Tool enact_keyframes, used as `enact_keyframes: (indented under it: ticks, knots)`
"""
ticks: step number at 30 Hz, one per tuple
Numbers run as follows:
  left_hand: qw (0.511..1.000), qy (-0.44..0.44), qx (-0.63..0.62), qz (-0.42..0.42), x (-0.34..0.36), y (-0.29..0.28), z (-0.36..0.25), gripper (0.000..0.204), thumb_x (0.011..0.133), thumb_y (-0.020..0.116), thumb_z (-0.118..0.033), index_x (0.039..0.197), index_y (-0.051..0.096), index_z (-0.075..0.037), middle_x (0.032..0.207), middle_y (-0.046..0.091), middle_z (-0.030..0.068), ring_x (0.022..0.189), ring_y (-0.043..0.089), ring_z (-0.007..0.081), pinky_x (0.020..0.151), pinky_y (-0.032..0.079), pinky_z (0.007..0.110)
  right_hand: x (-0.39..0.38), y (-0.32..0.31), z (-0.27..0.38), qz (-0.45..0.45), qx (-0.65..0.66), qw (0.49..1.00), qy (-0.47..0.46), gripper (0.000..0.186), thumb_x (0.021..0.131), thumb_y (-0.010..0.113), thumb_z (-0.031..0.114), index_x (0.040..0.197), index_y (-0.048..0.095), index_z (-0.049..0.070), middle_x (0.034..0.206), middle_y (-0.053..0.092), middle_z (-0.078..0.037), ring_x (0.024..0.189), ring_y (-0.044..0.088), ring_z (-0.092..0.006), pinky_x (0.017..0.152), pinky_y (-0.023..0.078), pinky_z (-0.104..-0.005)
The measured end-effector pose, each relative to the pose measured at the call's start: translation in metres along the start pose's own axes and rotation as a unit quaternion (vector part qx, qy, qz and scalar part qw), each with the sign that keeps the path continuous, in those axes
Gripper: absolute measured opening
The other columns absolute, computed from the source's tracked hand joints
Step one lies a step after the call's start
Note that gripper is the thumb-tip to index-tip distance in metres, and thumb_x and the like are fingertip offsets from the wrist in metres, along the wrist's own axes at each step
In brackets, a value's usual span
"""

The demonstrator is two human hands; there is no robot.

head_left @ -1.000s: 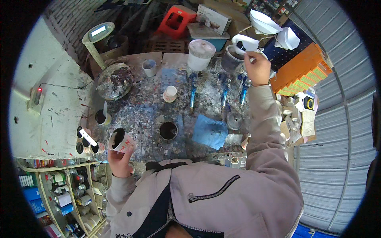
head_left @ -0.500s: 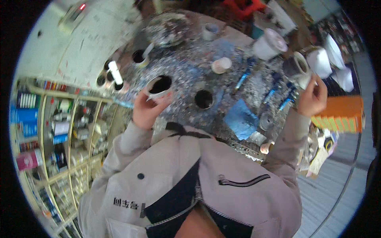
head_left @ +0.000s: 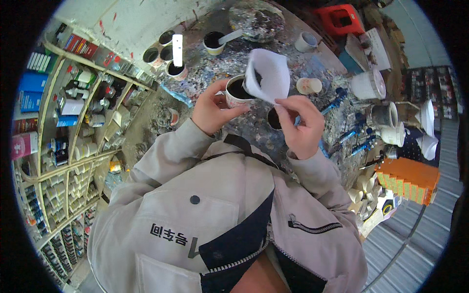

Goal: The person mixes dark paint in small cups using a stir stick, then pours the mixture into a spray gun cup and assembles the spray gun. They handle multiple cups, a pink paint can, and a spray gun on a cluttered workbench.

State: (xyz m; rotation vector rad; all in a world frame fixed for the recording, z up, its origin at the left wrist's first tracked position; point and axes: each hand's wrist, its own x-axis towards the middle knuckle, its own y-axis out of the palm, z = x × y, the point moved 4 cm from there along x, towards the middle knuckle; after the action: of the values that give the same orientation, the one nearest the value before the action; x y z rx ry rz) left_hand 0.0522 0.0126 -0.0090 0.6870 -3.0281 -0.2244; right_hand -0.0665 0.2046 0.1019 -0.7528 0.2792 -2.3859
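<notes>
My left hand [head_left: 211, 110] is closed around a paper cup [head_left: 238, 100] holding dark liquid, raised over the paint-spattered bench [head_left: 325, 71]. My right hand [head_left: 300, 124] pinches the lower right corner of a white paper cone [head_left: 271, 75], dark-stained inside, whose left end meets or overlaps the cup's rim. Behind my right hand a container of dark liquid [head_left: 274, 119] is partly hidden. Just right of the cone a small pale cup [head_left: 306, 86] lies on the bench.
Several dark-filled cups [head_left: 176, 68] stand at the back left beside a spattered round plate [head_left: 256, 19]. White pails [head_left: 367, 84], blue-handled tools [head_left: 334, 105] and more white cones [head_left: 428, 119] are on the right, near orange boxes [head_left: 405, 178]. Shelves [head_left: 63, 146] line the left; a red stool [head_left: 337, 19] is behind.
My right hand has brought the white cone from the far right over to the cup in my left hand. The left hand's cup has risen toward it; the camera's view has turned too.
</notes>
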Motion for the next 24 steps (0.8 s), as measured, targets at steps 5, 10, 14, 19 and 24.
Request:
enact_keyframes:
  ticks: [5, 10, 14, 19, 24]
  knots:
    - [0.997, -0.019, -0.038, -0.067, -0.015, -0.046, 0.022, 0.070, 0.083, 0.092, -0.010, 0.143, 0.057, -0.002, 0.127, 0.071, 0.0094, 0.106, 0.073, 0.0184, 0.089, 0.062, 0.033, 0.051, 0.048, -0.018, 0.011, -0.059, 0.998, -0.025, 0.013, 0.092, 0.077, 0.002, 0.105, 0.081, 0.004, 0.094, 0.075, -0.007, 0.069, 0.063, -0.0106, 0.059, 0.048, -0.0252]
    - [0.990, -0.025, -0.026, -0.134, -0.043, -0.095, 0.037, 0.068, 0.084, 0.091, -0.010, 0.142, 0.058, -0.002, 0.127, 0.071, 0.0095, 0.105, 0.073, 0.0186, 0.088, 0.062, 0.033, 0.115, 0.122, -0.072, 0.007, -0.065, 0.995, -0.076, 0.018, 0.093, 0.077, 0.007, 0.111, 0.081, 0.006, 0.102, 0.078, -0.009, 0.077, 0.071, -0.0164, 0.065, 0.054, -0.0289]
    - [0.984, -0.034, -0.047, -0.168, -0.056, -0.126, 0.030, 0.068, 0.082, 0.092, -0.010, 0.141, 0.058, -0.001, 0.125, 0.072, 0.0093, 0.106, 0.073, 0.0177, 0.087, 0.061, 0.032, 0.121, 0.166, -0.124, 0.110, -0.184, 0.975, 0.051, 0.034, 0.095, 0.076, 0.019, 0.128, 0.076, 0.012, 0.106, 0.079, -0.008, 0.081, 0.072, -0.0210, 0.070, 0.057, -0.0345]
    - [0.984, 0.059, 0.022, -0.170, -0.038, -0.153, -0.021, 0.071, 0.081, 0.092, -0.008, 0.142, 0.057, -0.001, 0.120, 0.072, 0.0092, 0.099, 0.073, 0.0152, 0.084, 0.060, 0.030, 0.052, 0.158, -0.127, 0.112, -0.084, 0.979, 0.150, 0.032, 0.095, 0.076, 0.016, 0.126, 0.077, 0.009, 0.097, 0.079, -0.010, 0.078, 0.070, -0.0135, 0.071, 0.056, -0.0317]
    - [0.874, 0.197, 0.438, -0.080, 0.035, -0.171, -0.099, 0.065, 0.081, 0.091, -0.013, 0.138, 0.060, -0.006, 0.121, 0.070, 0.0134, 0.104, 0.072, 0.0236, 0.084, 0.059, 0.035, -0.021, 0.124, -0.094, 0.206, -0.020, 0.961, 0.183, 0.024, 0.096, 0.076, 0.016, 0.118, 0.079, 0.007, 0.095, 0.078, -0.011, 0.076, 0.071, -0.0157, 0.070, 0.057, -0.0316]
